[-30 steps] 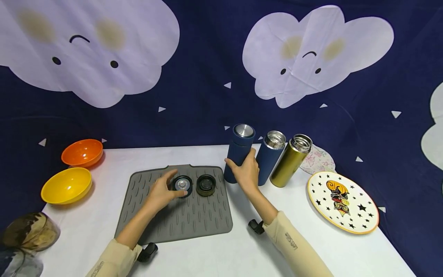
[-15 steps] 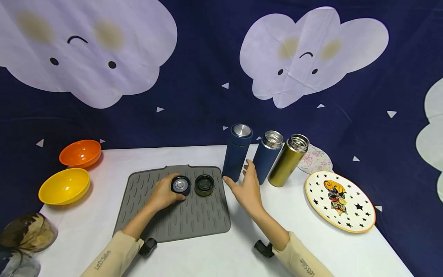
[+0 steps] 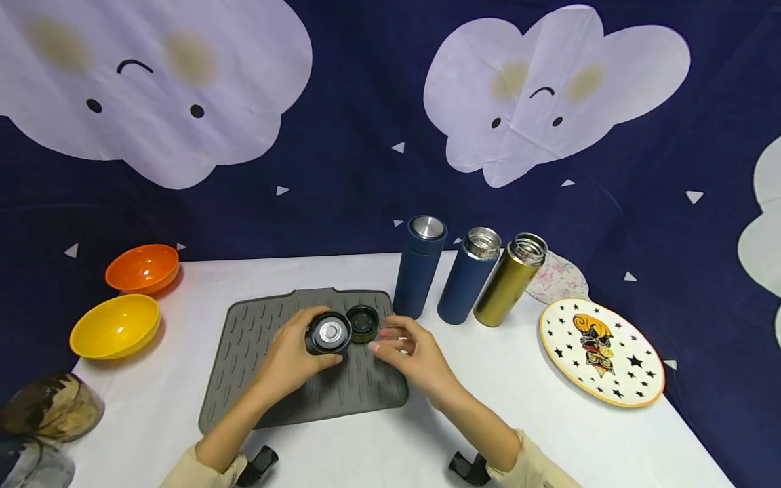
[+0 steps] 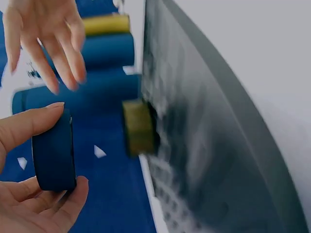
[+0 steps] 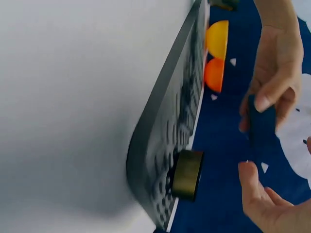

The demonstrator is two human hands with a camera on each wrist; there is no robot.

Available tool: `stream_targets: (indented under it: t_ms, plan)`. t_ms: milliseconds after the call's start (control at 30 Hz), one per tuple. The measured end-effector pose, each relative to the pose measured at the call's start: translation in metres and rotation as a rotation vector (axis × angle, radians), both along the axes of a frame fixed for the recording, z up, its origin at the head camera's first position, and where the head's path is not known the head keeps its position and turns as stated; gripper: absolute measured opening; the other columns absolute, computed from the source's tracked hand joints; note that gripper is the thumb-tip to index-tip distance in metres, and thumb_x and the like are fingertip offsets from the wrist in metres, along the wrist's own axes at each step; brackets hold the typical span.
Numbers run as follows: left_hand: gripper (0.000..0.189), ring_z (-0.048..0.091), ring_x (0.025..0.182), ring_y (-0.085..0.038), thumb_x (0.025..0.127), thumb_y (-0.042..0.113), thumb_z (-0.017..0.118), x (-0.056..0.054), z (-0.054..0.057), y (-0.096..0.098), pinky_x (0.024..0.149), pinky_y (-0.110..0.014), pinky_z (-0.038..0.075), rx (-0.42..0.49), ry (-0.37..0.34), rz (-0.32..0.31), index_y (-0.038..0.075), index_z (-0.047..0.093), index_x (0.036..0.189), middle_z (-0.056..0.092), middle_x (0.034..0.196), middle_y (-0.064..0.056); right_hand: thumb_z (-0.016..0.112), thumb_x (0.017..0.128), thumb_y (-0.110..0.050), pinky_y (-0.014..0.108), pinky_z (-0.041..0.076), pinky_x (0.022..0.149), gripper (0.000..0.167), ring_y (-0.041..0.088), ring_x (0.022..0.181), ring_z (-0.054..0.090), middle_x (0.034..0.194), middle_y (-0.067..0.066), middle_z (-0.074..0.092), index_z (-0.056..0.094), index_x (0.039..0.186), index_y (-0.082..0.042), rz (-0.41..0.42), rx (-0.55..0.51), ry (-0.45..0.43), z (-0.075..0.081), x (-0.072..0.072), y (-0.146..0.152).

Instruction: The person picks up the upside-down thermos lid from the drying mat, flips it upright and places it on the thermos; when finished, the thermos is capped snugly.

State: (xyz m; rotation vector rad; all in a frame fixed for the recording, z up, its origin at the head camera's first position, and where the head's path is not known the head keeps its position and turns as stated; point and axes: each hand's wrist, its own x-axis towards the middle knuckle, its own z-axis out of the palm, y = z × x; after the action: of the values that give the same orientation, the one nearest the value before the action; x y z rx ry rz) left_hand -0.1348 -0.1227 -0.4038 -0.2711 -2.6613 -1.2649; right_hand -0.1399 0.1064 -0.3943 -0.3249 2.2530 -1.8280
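Left hand (image 3: 289, 356) grips the blue lid (image 3: 328, 333) — right hand (image 3: 415, 356) hovers open — gold flask (image 3: 509, 290) uncapped.

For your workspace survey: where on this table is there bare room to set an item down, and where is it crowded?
Free: the white table between the orange bowl and the grey mat; also the strip between mat and star plate. Crowded: around the three flasks, and the mat's middle, where both hands and the caps sit.

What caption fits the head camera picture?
Left hand lifts a blue lid off the grey mat; right hand reaches in.
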Motion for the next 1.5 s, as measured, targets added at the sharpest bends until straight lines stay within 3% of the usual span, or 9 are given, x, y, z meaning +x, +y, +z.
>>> stream_targets:
  t_ms: [133,367,633,833,1133,1300,1500]
  plan:
    - [0.076,0.062,0.113,-0.033,0.064,0.005,0.092,0.017,0.006,0.015,0.093,-0.055,0.050,0.039,0.048,-0.034,0.005,0.057,0.132,0.064,0.122,-0.012,0.068,0.094,-0.021,0.031,0.056,0.091,0.057,0.021,0.107,0.067,0.129,0.024,0.060,0.047,0.140,0.005,0.101,-0.093,-0.119,-0.001,0.007,-0.003]
    - [0.077,0.064,0.112,-0.027,0.061,-0.001,0.092,0.034,0.011,0.029,0.092,-0.049,0.053,0.031,0.123,-0.058,0.006,0.059,0.130,0.063,0.122,-0.007,0.067,0.095,-0.020,0.036,0.056,0.092,0.054,0.023,0.108,0.069,0.127,0.024,0.063,0.050,0.137,0.010,0.153,-0.212,-0.224,-0.001,0.018,-0.006]
    - [0.078,0.064,0.109,-0.020,0.061,0.002,0.092,0.042,0.007,0.034,0.090,-0.042,0.056,0.015,0.156,-0.062,0.007,0.058,0.131,0.063,0.121,-0.003,0.068,0.094,-0.014,0.032,0.058,0.087,0.049,0.015,0.093,0.072,0.115,0.019,0.070,0.052,0.132,0.013,0.147,-0.324,-0.270,-0.005,0.024,-0.008]
    - [0.078,0.065,0.107,-0.019,0.060,0.001,0.092,0.046,0.007,0.038,0.088,-0.040,0.057,0.009,0.164,-0.062,0.007,0.059,0.130,0.063,0.120,-0.003,0.070,0.091,-0.011,0.027,0.059,0.079,0.048,0.013,0.080,0.072,0.103,0.013,0.073,0.053,0.128,0.015,0.104,-0.350,-0.297,-0.006,0.028,-0.010]
    - [0.080,0.065,0.108,-0.020,0.060,0.002,0.093,0.047,0.002,0.040,0.090,-0.041,0.056,-0.002,0.193,-0.079,0.007,0.058,0.132,0.063,0.122,-0.005,0.071,0.090,-0.009,0.029,0.060,0.080,0.047,0.014,0.081,0.073,0.104,0.016,0.074,0.055,0.127,0.015,0.072,-0.348,-0.297,-0.009,0.032,-0.008]
    - [0.086,0.061,0.117,-0.021,0.062,0.009,0.094,0.049,0.001,0.037,0.095,-0.046,0.053,0.000,0.143,-0.117,0.013,0.053,0.138,0.058,0.131,-0.004,0.072,0.089,-0.008,0.030,0.059,0.082,0.047,0.014,0.088,0.073,0.107,0.016,0.074,0.056,0.127,0.014,0.053,-0.342,-0.284,-0.011,0.032,-0.008]
    - [0.093,0.049,0.132,-0.029,0.069,0.037,0.091,0.053,0.005,0.024,0.102,-0.058,0.045,0.071,-0.025,-0.161,0.025,0.042,0.148,0.048,0.144,0.000,0.074,0.087,-0.007,0.027,0.059,0.081,0.047,0.012,0.091,0.073,0.107,0.017,0.073,0.059,0.127,0.011,0.008,-0.280,-0.210,-0.012,0.036,-0.006]
